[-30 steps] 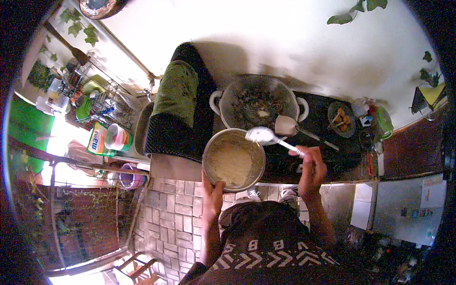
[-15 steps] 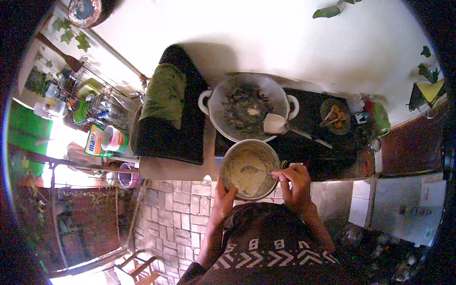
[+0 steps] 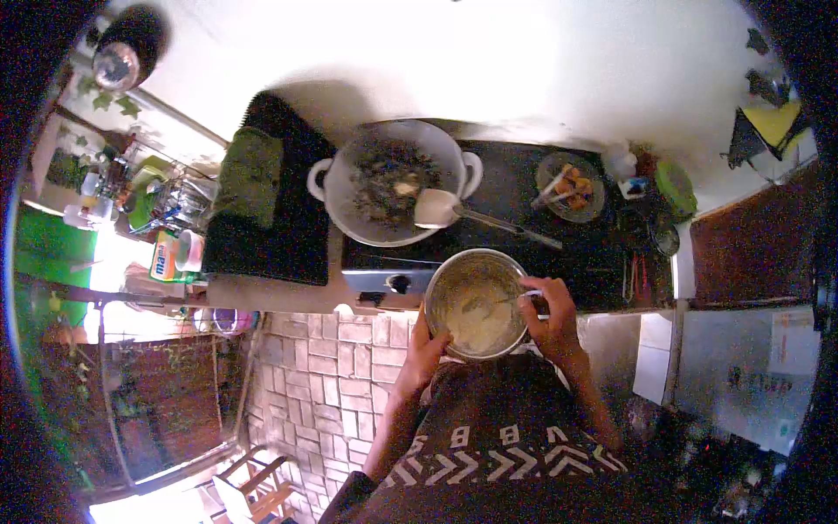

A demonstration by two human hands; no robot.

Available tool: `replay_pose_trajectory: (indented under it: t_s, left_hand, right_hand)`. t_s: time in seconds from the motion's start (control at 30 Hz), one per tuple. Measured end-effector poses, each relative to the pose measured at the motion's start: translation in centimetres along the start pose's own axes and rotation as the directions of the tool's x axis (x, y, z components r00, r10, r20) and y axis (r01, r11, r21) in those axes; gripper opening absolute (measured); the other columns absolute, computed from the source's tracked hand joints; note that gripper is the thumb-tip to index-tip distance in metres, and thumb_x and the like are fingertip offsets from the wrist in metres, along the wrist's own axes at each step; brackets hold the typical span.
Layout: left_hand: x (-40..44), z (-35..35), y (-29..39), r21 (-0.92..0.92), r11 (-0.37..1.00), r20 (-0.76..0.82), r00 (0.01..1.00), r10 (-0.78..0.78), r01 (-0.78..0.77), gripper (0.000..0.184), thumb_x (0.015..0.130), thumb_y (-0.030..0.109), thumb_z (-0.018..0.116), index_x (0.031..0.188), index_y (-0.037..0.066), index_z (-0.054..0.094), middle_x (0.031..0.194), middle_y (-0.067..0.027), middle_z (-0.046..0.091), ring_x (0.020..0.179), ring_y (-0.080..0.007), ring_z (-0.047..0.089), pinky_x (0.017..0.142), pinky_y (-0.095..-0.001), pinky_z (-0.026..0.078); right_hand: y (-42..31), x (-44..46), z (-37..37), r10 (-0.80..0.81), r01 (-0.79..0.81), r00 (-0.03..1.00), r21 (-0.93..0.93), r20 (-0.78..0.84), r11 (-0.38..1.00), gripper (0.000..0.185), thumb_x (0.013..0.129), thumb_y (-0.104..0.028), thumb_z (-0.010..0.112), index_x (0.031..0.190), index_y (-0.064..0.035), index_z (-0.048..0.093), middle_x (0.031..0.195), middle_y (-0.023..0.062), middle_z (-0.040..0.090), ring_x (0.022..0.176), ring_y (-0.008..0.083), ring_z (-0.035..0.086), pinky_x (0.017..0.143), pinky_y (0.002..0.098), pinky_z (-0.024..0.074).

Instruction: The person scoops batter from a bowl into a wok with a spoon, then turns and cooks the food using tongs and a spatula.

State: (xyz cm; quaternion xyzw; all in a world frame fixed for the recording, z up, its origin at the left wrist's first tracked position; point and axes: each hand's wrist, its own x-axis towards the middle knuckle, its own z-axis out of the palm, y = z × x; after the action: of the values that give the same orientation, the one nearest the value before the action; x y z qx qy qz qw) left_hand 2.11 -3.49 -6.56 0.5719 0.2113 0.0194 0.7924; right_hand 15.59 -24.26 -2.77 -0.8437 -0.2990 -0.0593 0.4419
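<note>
My left hand (image 3: 426, 351) grips the left side of a round metal bowl (image 3: 454, 272), thumb at the rim. Inside the bowl lies a thick, pale yellow batter (image 3: 480, 327). My right hand (image 3: 552, 320) pinches the handle of a spoon (image 3: 513, 300), whose tip is down in the batter. Beyond the bowl, a wide two-handled pan (image 3: 349, 223) sits on the stove, with dark bits and a small pale piece in it. A spatula (image 3: 436, 210) rests across the pan's right rim, its handle pointing right.
A plate (image 3: 546, 205) of orange-brown pieces, with what looks like tongs, stands right of the pan. The black stove cover (image 3: 262, 253) stands open at the left. Further left are a dish rack (image 3: 179, 196) and an orange-and-green packet (image 3: 164, 256). A wooden stool (image 3: 262, 489) stands below.
The view has shifted, so pan and stove now appear further left. The bowl sits to the right of and slightly further from the pan. The spoon has moved within the batter.
</note>
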Motion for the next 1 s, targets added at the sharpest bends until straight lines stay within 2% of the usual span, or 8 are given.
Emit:
replay_pose_trajectory:
  t_s: [0.23,0.3,0.37,0.43,0.57,0.8,0.87,1.0]
  left_hand:
    - [0.7,7.2,-4.0,0.095,0.995,0.168,0.985,-0.042,0.026,0.077,0.084,-0.003,0.052,0.155,0.001,0.021,0.152,-0.0137,0.038,0.14,-0.0215,0.034,0.117,-0.0353,0.024]
    - [0.7,10.4,-3.3,0.138,0.99,0.219,0.974,-0.056,0.026,0.09,0.087,0.041,0.07,0.155,0.005,0.023,0.157,-0.0127,0.032,0.145,-0.028,0.027,0.119,-0.0431,0.023]
    - [1.0,12.4,-5.4,0.142,0.985,0.236,0.963,-0.132,0.1,0.087,0.088,0.039,0.069,0.155,0.005,0.024,0.155,-0.0128,0.035,0.145,-0.0281,0.027,0.119,-0.0427,0.022]
    - [2.1,13.9,-8.6,0.09,0.977,0.342,0.915,-0.215,0.196,0.078,0.089,0.004,0.058,0.156,0.003,0.018,0.155,-0.0146,0.033,0.144,-0.0232,0.029,0.119,-0.037,0.02]
    - [2.5,19.3,-10.2,0.266,0.948,0.45,0.847,-0.283,0.176,0.081,0.093,0.011,0.062,0.157,0.004,0.012,0.157,-0.0147,0.029,0.14,-0.0242,0.036,0.116,-0.0371,0.028]
    - [1.7,27.3,-3.7,0.094,0.928,0.745,0.593,-0.306,0.361,0.074,0.1,0.013,0.056,0.158,0.014,0.011,0.156,-0.0124,0.032,0.116,-0.0246,0.059,0.097,-0.0375,0.049]
    - [2.0,27.6,-3.4,0.246,0.968,0.666,0.717,-0.207,0.051,0.054,0.102,0.013,0.051,0.152,0.01,0.031,0.142,-0.0126,0.05,0.105,-0.022,0.064,0.094,-0.0355,0.049]
    - [3.3,25.5,-5.4,0.377,0.926,0.569,0.788,-0.233,0.002,0.031,0.106,0.013,0.042,0.131,0.004,0.056,0.101,-0.0087,0.068,0.093,-0.0154,0.063,0.087,-0.0314,0.05]
  right_hand:
    - [6.6,-3.5,-7.9,0.369,-0.382,0.922,0.121,0.119,0.916,0.04,0.088,-0.02,0.072,0.121,-0.0044,0.057,0.088,0.0085,0.065,0.074,0.0155,0.062,0.069,0.0323,0.0526]
    - [10.1,-5.5,-10.7,0.527,-0.619,0.721,0.076,0.45,0.782,0.043,0.088,-0.025,0.074,0.122,-0.0053,0.057,0.09,0.0102,0.066,0.076,0.0158,0.064,0.069,0.0318,0.0527]
    - [13.6,-8.4,-12.5,0.545,-0.67,0.691,0.139,0.475,0.729,0.047,0.087,-0.029,0.076,0.122,-0.0032,0.056,0.091,0.0092,0.067,0.077,0.0155,0.064,0.07,0.0322,0.0538]
    - [17.3,-11.5,-13.8,0.535,-0.73,0.661,0.287,0.526,0.62,0.05,0.088,-0.029,0.075,0.123,-0.0005,0.056,0.098,0.0092,0.068,0.081,0.0156,0.065,0.074,0.0332,0.0551]
    - [19.5,-16.9,-19.5,0.766,-0.819,0.544,0.414,0.342,0.398,0.062,0.075,-0.029,0.084,0.125,-0.0013,0.059,0.112,0.0095,0.067,0.091,0.0205,0.065,0.085,0.038,0.0549]
    - [26.4,-27.8,-28.7,0.955,-0.66,0.293,0.732,0.043,0.169,0.039,0.076,-0.029,0.078,0.103,-0.0071,0.059,0.087,0.0034,0.058,0.07,0.0164,0.058,0.065,0.0343,0.0503]
    - [29.3,-30.7,-29.8,0.981,-0.541,0.194,0.832,-0.023,0.127,0.032,0.077,-0.029,0.076,0.095,-0.009,0.059,0.079,0.0013,0.056,0.063,0.0151,0.055,0.059,0.0331,0.0487]
    - [34.5,-31.9,-27.8,0.995,-0.357,0.087,0.93,-0.054,0.082,0.021,0.077,-0.029,0.072,0.081,-0.0129,0.059,0.063,-0.0027,0.05,0.049,0.0124,0.051,0.046,0.0307,0.0456]
